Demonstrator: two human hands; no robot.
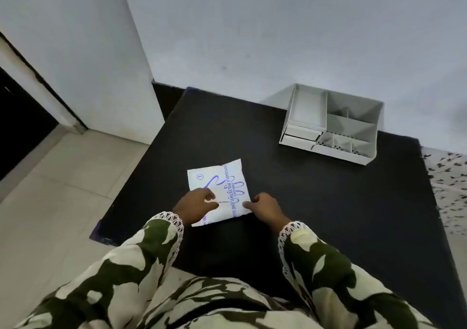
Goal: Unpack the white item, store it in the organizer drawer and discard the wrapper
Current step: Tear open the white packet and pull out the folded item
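A flat white packet [217, 184] with blue print of a glove outline lies on the black table [316, 202]. My left hand [195, 203] pinches its near left part between thumb and fingers. My right hand [265, 206] pinches the packet's near right corner. The packet looks sealed, and its contents are hidden. A white desk organizer [331, 124] stands at the table's far right, with open compartments on top and two shut drawers [300, 136] on its left front.
A white wall runs behind the table. Beige floor tiles [63, 177] lie to the left, next to a dark doorway [15, 121]. A patterned white and black cloth [449, 182] lies beyond the table's right edge. No bin is in view.
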